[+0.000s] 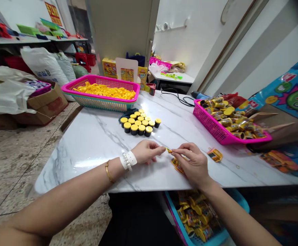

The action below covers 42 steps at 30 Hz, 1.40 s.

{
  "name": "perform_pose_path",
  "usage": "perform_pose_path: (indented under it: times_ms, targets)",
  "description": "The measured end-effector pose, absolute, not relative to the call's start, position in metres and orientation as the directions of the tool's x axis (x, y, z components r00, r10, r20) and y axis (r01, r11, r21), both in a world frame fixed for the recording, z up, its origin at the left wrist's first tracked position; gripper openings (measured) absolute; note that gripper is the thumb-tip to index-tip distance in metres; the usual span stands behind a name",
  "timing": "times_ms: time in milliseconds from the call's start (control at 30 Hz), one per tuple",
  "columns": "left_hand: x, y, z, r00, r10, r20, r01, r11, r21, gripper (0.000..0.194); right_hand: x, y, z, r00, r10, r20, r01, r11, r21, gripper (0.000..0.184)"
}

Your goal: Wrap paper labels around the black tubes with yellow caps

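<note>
My right hand (193,165) pinches a small yellow printed label (169,150) between thumb and fingers, just above the table. The fingers of my left hand (149,151) are drawn together, with their tips at the label's left edge; whether they grip it too is hidden. Under my right hand lies a small pile of yellow printed labels (177,166), partly covered. Another stack of labels (214,154) rests to the right of that hand. Beyond my hands, several small black tubs with yellow lids (141,128) stand upright, grouped close together.
A pink basket (100,80) of yellow rings sits at the back left of the marble-patterned table (100,143). At the right is a pink basket (210,128) of wrapped yellow tubs. A blue basket (241,201) holding more stands below the front edge. A black cable (181,99) lies behind.
</note>
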<state>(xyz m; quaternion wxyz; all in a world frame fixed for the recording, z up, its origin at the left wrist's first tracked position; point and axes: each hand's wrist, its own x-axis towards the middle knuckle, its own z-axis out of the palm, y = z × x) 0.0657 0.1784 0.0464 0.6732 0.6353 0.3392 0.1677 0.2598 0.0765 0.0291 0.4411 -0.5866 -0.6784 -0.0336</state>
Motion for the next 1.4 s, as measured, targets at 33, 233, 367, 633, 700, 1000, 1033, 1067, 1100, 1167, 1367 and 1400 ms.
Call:
perform_pose_path:
  times_ms: [33, 233, 367, 633, 700, 1000, 1033, 1067, 1100, 1167, 1367, 1400]
  targets:
    - [0.067, 0.178, 0.044, 0.722, 0.656, -0.219, 0.17, 0.139, 0.976, 0.049, 0.251, 0.08, 0.03, 0.074, 0.752, 0.654, 0.812, 0.335, -0.477, 0.012]
    - [0.056, 0.186, 0.039, 0.624, 0.776, -0.092, 0.045, 0.081, 0.996, 0.044, 0.225, 0.102, 0.037, 0.152, 0.916, 0.371, 0.536, 0.238, -0.81, 0.041]
    - [0.051, 0.188, 0.038, 0.633, 0.774, 0.0, 0.055, -0.045, 0.997, 0.045, 0.224, 0.113, 0.045, 0.084, 0.996, 0.024, 0.36, -0.008, -0.933, 0.037]
    - [0.041, 0.166, 0.054, 0.287, 0.927, 0.239, 0.026, -0.257, 0.966, 0.036, 0.212, 0.122, 0.05, 0.301, 0.912, 0.28, 0.503, 0.098, -0.859, 0.045]
    - [0.04, 0.164, 0.054, 0.268, 0.925, 0.27, 0.011, -0.283, 0.959, 0.031, 0.211, 0.123, 0.049, 0.278, 0.906, 0.321, 0.538, 0.13, -0.833, 0.045]
    - [0.039, 0.171, 0.053, 0.243, 0.96, 0.136, -0.11, -0.112, 0.988, 0.025, 0.209, 0.122, 0.048, 0.25, 0.868, 0.429, 0.633, 0.189, -0.751, 0.04]
    - [0.039, 0.172, 0.054, 0.239, 0.963, 0.12, -0.117, -0.094, 0.989, 0.026, 0.21, 0.123, 0.048, 0.256, 0.862, 0.438, 0.638, 0.19, -0.746, 0.039]
    - [0.038, 0.172, 0.056, 0.239, 0.965, 0.111, -0.119, -0.084, 0.989, 0.026, 0.21, 0.124, 0.049, 0.264, 0.854, 0.449, 0.642, 0.192, -0.742, 0.039]
    - [0.037, 0.172, 0.057, 0.243, 0.964, 0.11, -0.116, -0.084, 0.99, 0.025, 0.21, 0.125, 0.049, 0.264, 0.848, 0.46, 0.647, 0.198, -0.736, 0.038]
    - [0.036, 0.173, 0.058, 0.265, 0.956, 0.124, -0.107, -0.098, 0.989, 0.022, 0.208, 0.127, 0.049, 0.232, 0.848, 0.477, 0.666, 0.22, -0.713, 0.038]
    - [0.036, 0.175, 0.058, 0.308, 0.951, 0.028, -0.136, 0.015, 0.991, 0.02, 0.2, 0.131, 0.048, 0.06, 0.869, 0.491, 0.71, 0.309, -0.633, 0.037]
    - [0.036, 0.176, 0.058, 0.321, 0.947, -0.016, -0.144, 0.065, 0.987, 0.021, 0.201, 0.134, 0.05, 0.044, 0.881, 0.471, 0.702, 0.308, -0.642, 0.038]
